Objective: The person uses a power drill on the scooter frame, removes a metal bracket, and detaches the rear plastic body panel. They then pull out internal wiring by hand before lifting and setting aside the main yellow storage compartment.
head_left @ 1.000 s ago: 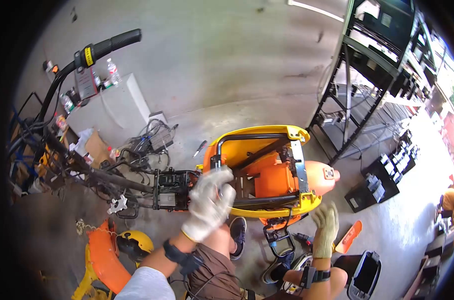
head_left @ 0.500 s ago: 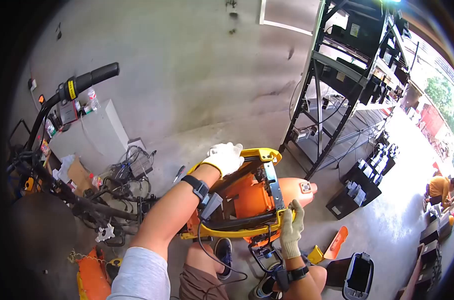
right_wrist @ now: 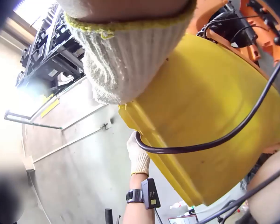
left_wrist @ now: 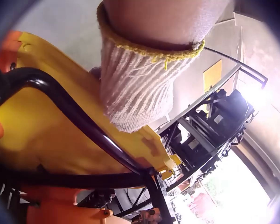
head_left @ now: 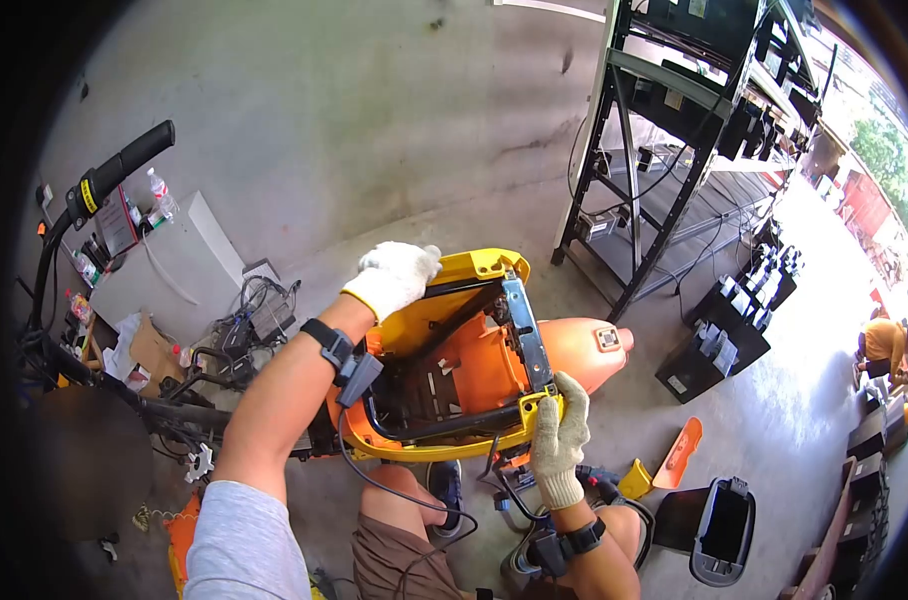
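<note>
An electric scooter's yellow body cover (head_left: 463, 447) surrounds a black tubular frame (head_left: 436, 430) and an orange inner housing (head_left: 489, 365). My gloved left hand (head_left: 394, 277) grips the cover's far side edge, knuckles up, its fingertips hidden behind the rim. At the near rear corner, my gloved right hand (head_left: 562, 440) holds the cover's edge between thumb and fingers. A metal crossbar (head_left: 523, 325) spans the rear between the two sides. The yellow side panel (right_wrist: 210, 112) fills much of the right wrist view, where the glove cuff hides the right fingers.
Handlebar and grip (head_left: 134, 160) rise at left, near a white cabinet (head_left: 189, 255). A black metal rack (head_left: 664, 180) stands at back right, with black boxes (head_left: 709, 350) beside it. An orange panel (head_left: 679, 452) and a black bin (head_left: 722, 535) lie on the floor. Another person (head_left: 884, 345) crouches far right.
My left hand has gone from over the cover's front end to its far edge. The right hand has come up onto the near rear corner. The head view has shifted.
</note>
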Tool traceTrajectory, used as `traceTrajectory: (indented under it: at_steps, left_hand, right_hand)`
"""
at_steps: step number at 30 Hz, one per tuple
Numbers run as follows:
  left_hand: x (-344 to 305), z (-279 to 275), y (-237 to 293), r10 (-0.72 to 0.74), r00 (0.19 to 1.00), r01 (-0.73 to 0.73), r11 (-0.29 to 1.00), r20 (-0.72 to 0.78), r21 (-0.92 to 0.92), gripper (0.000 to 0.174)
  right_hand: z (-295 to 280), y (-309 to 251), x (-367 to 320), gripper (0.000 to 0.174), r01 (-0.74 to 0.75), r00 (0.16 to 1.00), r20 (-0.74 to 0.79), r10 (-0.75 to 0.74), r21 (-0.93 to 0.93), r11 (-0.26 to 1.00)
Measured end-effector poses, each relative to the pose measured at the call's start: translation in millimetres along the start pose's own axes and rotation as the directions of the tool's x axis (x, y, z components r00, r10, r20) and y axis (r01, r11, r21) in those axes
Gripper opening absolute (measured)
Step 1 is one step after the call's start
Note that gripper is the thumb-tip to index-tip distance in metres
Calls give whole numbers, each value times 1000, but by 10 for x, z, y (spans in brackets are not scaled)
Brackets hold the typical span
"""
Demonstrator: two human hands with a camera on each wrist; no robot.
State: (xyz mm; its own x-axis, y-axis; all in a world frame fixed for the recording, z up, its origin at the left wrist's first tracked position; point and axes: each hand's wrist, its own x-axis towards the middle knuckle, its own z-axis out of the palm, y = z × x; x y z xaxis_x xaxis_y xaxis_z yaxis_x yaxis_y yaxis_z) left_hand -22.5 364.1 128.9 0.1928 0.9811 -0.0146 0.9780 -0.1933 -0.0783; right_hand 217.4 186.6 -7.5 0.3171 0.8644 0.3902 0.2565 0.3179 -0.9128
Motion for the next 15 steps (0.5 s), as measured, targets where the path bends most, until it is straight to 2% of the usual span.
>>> traceTrajectory:
  at_steps: [2,4,8,10,11,12,14,15]
  left_hand:
    - [52,83,-170,-63,998,63,997,3,-32,31]
    - [-93,-93,-130,-38,999,38,999,21,-9,32]
    - [-21,49,-153,-42,999,42,998,-3,39,32]
    - [-25,-10,-122,-109,992,113,991,56,-71,31]
    - [-82,8,-89,-58,998,58,998,9,28,28]
    - [-127,59,-136,-52,999,53,996,4,-79,25]
    - [-199,162,-224,-89,996,89,994,2,-70,27]
    - [-404,151,-260,36,985,-54,993,-169,-104,32]
  right_hand:
    - [-12,-20,-20,47,169,985,32,-168,-43,985]
    - [-48,-110,-40,50,154,986,76,-151,-42,987]
    - [-77,-127,-42,57,137,984,124,-127,-75,988]
    - [-37,-71,-17,60,176,979,115,-168,-64,982]
    - [-34,-61,-25,62,171,980,116,-164,-59,983]
    - [-34,-80,-24,62,159,980,128,-150,-64,985]
    - [-24,-121,-16,63,143,982,124,-139,-22,989]
    - [-27,-107,-16,63,157,980,127,-150,-45,987]
